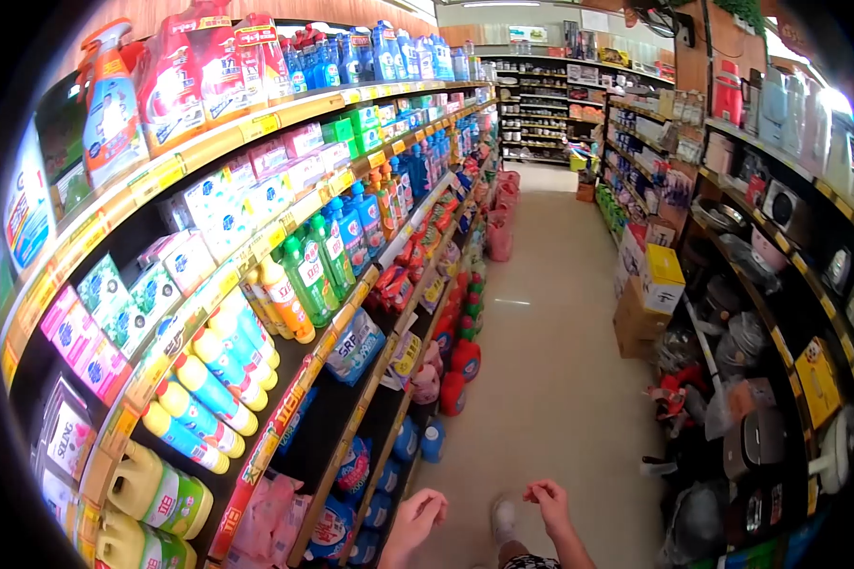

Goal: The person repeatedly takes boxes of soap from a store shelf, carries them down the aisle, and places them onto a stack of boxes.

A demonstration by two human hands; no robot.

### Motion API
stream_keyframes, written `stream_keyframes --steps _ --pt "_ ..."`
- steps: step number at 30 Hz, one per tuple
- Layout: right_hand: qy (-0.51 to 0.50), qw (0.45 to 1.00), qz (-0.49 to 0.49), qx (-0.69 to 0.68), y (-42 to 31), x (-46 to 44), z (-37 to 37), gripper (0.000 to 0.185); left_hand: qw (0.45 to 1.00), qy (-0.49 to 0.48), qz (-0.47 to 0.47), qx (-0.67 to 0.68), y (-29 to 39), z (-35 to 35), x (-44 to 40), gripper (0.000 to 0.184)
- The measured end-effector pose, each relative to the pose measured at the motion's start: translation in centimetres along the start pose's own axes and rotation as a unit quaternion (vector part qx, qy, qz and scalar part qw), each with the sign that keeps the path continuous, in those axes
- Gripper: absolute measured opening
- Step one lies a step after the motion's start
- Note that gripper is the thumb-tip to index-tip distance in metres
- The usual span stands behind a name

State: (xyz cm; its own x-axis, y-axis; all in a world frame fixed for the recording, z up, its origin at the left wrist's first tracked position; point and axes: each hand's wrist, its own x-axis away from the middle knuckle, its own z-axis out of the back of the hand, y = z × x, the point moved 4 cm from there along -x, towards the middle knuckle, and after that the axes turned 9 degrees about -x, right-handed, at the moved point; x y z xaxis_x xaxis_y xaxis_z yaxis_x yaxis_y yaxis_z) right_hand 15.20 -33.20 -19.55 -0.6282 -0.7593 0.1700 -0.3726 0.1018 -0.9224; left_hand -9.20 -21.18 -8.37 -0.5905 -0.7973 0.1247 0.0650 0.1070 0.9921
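My left hand hovers low in front of me at the bottom of the view, beside the lower left shelves. Its fingers are loosely bent and partly apart, and I see nothing in them. To its right, over the aisle floor, my right hand is also raised with slack, curved fingers and nothing visible in it. Neither hand touches the goods. Nearest to the left hand are blue tubs on the bottom shelf. Between the hands one light shoe shows on the floor.
The left shelves hold yellow-capped bottles, green detergent bottles and boxed goods. Red containers jut out at floor level. On the right stand cardboard boxes and shelves with a rice cooker. The pale aisle floor runs ahead between them.
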Motion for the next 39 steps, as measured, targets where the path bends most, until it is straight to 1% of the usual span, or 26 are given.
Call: stream_keyframes --steps 3,7,10,12,15,18,19,20,22,24,26,27,28,29,30,32,34,36,38,39 --pt "-0.010 1.000 -0.001 -0.015 -0.1 -6.0 -0.2 0.014 1.000 0.022 -0.011 0.001 1.0 -0.2 -4.8 0.011" --pt "-0.027 1.000 -0.003 -0.015 -2.4 -13.7 -2.1 0.013 0.999 0.042 -0.017 -0.026 4.7 -0.8 -11.3 0.008" --pt "-0.056 0.998 0.008 -0.005 -4.5 -19.5 -2.9 0.013 0.996 0.062 -0.055 -0.021 7.7 -1.3 -16.0 0.009" --pt "-0.079 0.997 0.017 -0.006 -5.5 -23.0 -3.7 0.013 0.994 0.082 -0.066 -0.013 7.6 -1.5 -19.6 0.011" --pt "-0.076 0.997 0.020 0.013 -6.0 -27.6 -3.8 0.012 0.991 0.105 -0.076 0.018 8.5 -2.9 -23.7 0.012" --pt "-0.080 0.996 0.018 -0.021 -6.8 -30.4 -4.4 0.013 0.994 0.071 -0.086 -0.002 8.7 -2.7 -26.7 0.013" --pt "-0.084 0.996 0.009 -0.014 -7.1 -31.1 -4.4 0.012 0.995 0.074 -0.071 0.008 9.2 -2.3 -27.5 0.012" --pt "-0.085 0.996 0.003 -0.005 -7.5 -31.8 -4.6 0.012 0.993 0.070 -0.092 0.024 9.4 -1.5 -28.7 0.011" --pt "-0.082 0.997 -0.004 -0.003 -8.3 -34.3 -4.4 0.011 0.991 0.091 -0.095 0.036 9.7 0.2 -31.1 0.011" --pt "-0.077 0.997 -0.016 -0.022 -8.3 -37.3 -4.7 0.011 0.985 0.105 -0.133 0.028 11.2 1.6 -33.5 0.012" --pt "-0.081 0.997 0.002 0.000 -8.4 -41.0 -5.3 0.011 0.968 0.160 -0.186 -0.058 13.7 3.1 -35.2 0.013" --pt "-0.085 0.996 0.009 0.014 -8.7 -42.8 -5.9 0.011 0.937 0.200 -0.231 -0.168 16.0 3.6 -35.8 0.013" --pt "-0.105 0.994 0.011 0.008 -9.4 -44.4 -7.3 0.011 0.892 0.238 -0.271 -0.273 18.6 4.0 -36.5 0.014" --pt "-0.126 0.992 0.014 0.004 -10.7 -46.0 -9.0 0.011 0.846 0.272 -0.306 -0.342 21.1 4.5 -36.9 0.015" --pt "-0.147 0.989 0.016 0.001 -12.1 -47.5 -10.8 0.011 0.815 0.300 -0.326 -0.373 23.7 4.8 -37.3 0.017" --pt "-0.228 0.972 0.047 0.012 -16.1 -49.5 -15.8 0.011 0.734 0.347 -0.363 -0.457 27.2 6.7 -38.7 0.021" --pt "-0.312 0.945 0.091 0.039 -21.9 -51.3 -21.8 0.011 0.698 0.407 -0.358 -0.468 29.8 8.9 -40.3 0.025" --pt "-0.383 0.912 0.129 0.064 -26.1 -51.9 -27.8 0.012 0.623 0.450 -0.387 -0.508 32.5 11.2 -41.9 0.032" --pt "-0.455 0.870 0.177 0.069 -28.1 -53.5 -33.3 0.015 0.554 0.516 -0.370 -0.538 34.7 12.5 -42.8 0.035" --pt "-0.490 0.845 0.202 0.069 -29.0 -54.1 -35.9 0.016 0.528 0.532 -0.366 -0.552 35.7 13.0 -42.9 0.036"
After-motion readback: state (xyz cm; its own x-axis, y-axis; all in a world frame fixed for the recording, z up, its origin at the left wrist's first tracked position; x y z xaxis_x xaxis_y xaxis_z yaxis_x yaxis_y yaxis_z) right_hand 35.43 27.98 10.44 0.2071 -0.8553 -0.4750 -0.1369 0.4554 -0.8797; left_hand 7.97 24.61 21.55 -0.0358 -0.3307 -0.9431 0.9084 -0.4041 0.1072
